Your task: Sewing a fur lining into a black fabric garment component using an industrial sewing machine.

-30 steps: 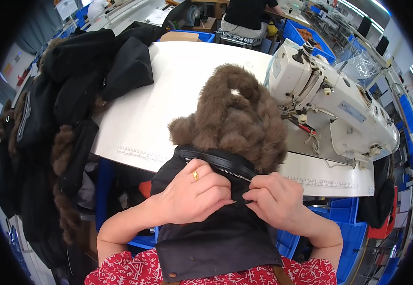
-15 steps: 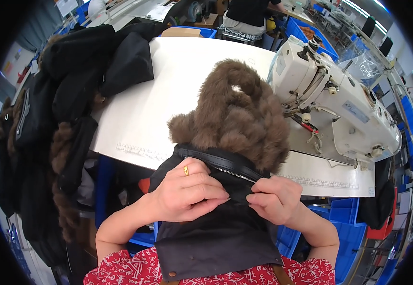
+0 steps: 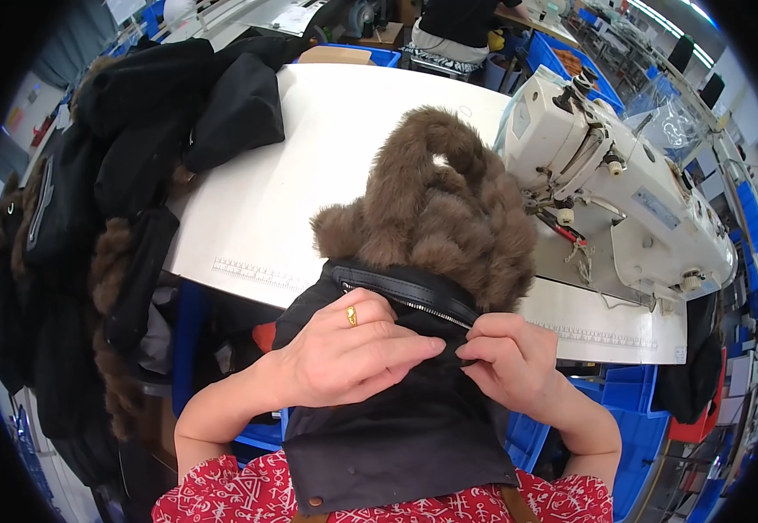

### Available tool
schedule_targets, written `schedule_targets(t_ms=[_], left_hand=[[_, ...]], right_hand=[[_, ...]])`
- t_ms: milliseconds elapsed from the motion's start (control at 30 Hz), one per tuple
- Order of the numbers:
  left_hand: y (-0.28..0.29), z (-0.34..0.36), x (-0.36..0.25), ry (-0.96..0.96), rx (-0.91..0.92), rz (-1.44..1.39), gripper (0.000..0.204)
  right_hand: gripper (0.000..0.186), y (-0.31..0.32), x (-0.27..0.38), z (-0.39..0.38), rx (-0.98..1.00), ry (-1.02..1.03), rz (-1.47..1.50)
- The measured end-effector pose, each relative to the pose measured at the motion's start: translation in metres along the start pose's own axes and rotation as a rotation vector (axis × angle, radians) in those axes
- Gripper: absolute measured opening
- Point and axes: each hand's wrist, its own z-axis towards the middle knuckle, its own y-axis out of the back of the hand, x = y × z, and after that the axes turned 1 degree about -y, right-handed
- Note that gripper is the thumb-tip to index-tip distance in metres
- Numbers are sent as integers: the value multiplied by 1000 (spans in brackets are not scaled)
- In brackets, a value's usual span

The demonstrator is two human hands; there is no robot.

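A black cloth piece with a metal zipper (image 3: 431,311) and thick brown fur (image 3: 462,218) lies across the table's near edge. The fur rests on the white tabletop and makes a loop at its far end. My left hand (image 3: 357,353), with a gold ring, is closed on the black cloth below the zipper, its index finger reaching toward the right hand. At the zipper's right end, my right hand (image 3: 510,359) pinches the cloth between thumb and fingers. A small gap separates the two hands. The cloth under my palms is hidden.
A white sewing machine (image 3: 623,183) stands at the right of the white table (image 3: 309,157). Black and brown-fur pieces (image 3: 135,148) are heaped at the left. Blue bins (image 3: 632,436) sit below the table at right. Another person (image 3: 453,35) sits beyond the table.
My left index finger has stretched out toward the right, nearing my right hand. My right hand still pinches the cloth, shifted very slightly.
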Motion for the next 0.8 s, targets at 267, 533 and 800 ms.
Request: schedule_targets(t_ms=[267,533,800], left_hand=[[-1,7,-6,5,1,64,46],[-4,9,-4,-68,-28,98,50],[1,17,-11,200,79,-57,50]], right_hand=[[37,-1,3,0,12,-124,18],[37,1,4,1,19,-118,3],[40,6,8,7,56,-143,-18]])
